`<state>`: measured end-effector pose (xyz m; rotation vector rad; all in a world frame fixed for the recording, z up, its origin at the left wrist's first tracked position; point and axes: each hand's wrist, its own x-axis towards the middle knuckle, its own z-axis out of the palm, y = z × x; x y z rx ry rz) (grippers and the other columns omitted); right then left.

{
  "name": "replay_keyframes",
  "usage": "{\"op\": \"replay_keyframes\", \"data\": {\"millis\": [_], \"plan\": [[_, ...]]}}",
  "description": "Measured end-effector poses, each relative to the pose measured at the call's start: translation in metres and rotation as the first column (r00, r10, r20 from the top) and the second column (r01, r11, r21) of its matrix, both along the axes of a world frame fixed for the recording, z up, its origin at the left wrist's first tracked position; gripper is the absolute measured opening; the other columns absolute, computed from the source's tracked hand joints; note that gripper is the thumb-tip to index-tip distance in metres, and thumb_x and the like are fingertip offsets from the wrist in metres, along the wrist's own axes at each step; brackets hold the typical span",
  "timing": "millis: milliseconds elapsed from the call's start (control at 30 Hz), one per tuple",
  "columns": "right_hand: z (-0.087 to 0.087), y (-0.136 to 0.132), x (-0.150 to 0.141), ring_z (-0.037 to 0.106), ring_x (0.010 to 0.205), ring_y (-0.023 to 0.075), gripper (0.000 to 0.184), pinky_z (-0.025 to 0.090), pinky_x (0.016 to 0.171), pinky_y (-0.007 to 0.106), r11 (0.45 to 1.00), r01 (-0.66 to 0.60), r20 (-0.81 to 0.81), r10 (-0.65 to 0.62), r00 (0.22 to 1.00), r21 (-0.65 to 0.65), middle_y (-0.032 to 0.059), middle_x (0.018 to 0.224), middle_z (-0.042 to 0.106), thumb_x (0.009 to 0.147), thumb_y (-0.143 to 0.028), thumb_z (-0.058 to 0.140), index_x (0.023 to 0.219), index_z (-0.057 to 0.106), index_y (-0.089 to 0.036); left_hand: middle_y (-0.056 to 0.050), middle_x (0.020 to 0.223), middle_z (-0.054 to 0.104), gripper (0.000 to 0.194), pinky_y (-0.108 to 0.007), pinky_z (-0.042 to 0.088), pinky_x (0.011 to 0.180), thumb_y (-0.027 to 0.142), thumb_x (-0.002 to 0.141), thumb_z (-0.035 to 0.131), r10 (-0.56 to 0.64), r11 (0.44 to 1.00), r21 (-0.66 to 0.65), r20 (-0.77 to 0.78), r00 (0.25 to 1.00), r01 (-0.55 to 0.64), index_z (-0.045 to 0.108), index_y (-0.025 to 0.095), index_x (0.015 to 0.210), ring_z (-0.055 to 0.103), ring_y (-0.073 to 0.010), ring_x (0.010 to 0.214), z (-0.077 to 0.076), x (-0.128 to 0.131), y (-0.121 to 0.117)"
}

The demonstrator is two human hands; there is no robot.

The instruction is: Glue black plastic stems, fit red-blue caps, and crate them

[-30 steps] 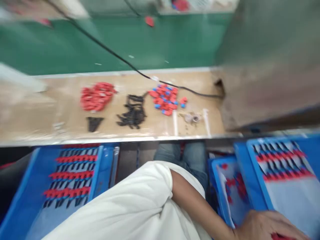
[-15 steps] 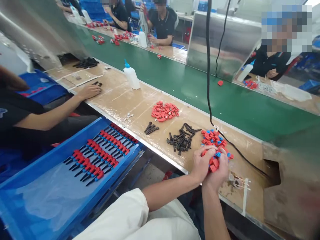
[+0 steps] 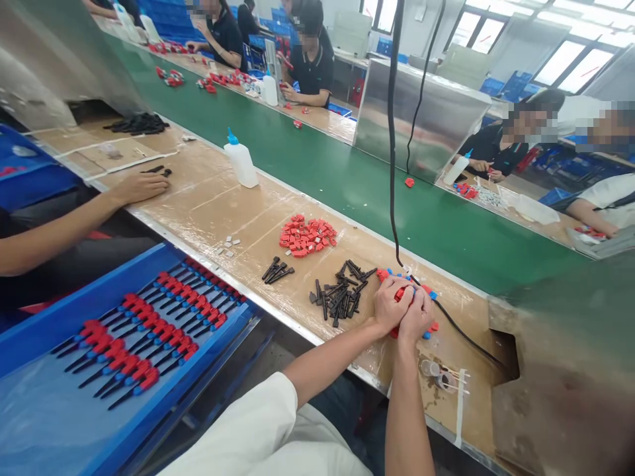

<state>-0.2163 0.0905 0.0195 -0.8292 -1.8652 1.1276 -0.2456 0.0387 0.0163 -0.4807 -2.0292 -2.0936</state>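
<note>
My left hand (image 3: 391, 307) and my right hand (image 3: 417, 313) are closed together at the front of the bench, cupped around small red plastic pieces (image 3: 399, 295). Their fingers hide most of what they hold. More red and blue pieces (image 3: 430, 326) lie on the bench around and beyond both hands. Just left of my left hand is a loose pile of black plastic stems (image 3: 340, 296). A smaller bunch of black stems (image 3: 278, 270) sits further left, with a heap of red pieces (image 3: 307, 235) behind it.
A blue tray (image 3: 124, 456) at lower left holds rows of red, blue and black assemblies. A white bottle (image 3: 241, 158) stands by the green belt (image 3: 317, 158). A black cable (image 3: 393, 132) hangs down behind my hands. A co-worker's hand (image 3: 141, 188) rests at left. Small cups (image 3: 444, 379) hold sticks.
The view has turned, so the bench things sit further left. My hands have drawn closer together over the red and blue pieces, and less of those pieces shows between them.
</note>
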Motion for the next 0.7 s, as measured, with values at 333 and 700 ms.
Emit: {"op": "replay_keyframes", "data": {"millis": [333,700], "plan": [[-0.007,0.019,-0.001,0.059,0.106,0.0270,0.032,0.044,0.097,0.041,0.992,-0.054,0.189,0.032,0.981,0.113,0.0133,0.106,0.067,0.078,-0.042,0.055,0.087,0.076,-0.020,-0.007,0.106,0.074,0.015,-0.042,0.046,0.108,0.018,0.091,0.058,0.038,0.982,-0.185,-0.026,0.999,-0.042,0.072,0.020,0.094,0.066,-0.0209,0.110,-0.005,-0.002,-0.003],[0.015,-0.001,0.039,0.063,0.084,0.0216,0.036,0.050,0.082,0.036,0.991,-0.055,0.064,0.047,0.997,0.121,0.0090,0.091,0.066,0.082,-0.050,0.058,0.088,0.071,-0.017,-0.014,0.146,0.053,0.036,-0.046,0.030,0.121,0.029,0.098,0.045,0.116,0.900,-0.427,0.030,0.993,-0.092,0.066,0.018,0.126,0.045,-0.0252,0.140,-0.012,-0.006,-0.023]]}}
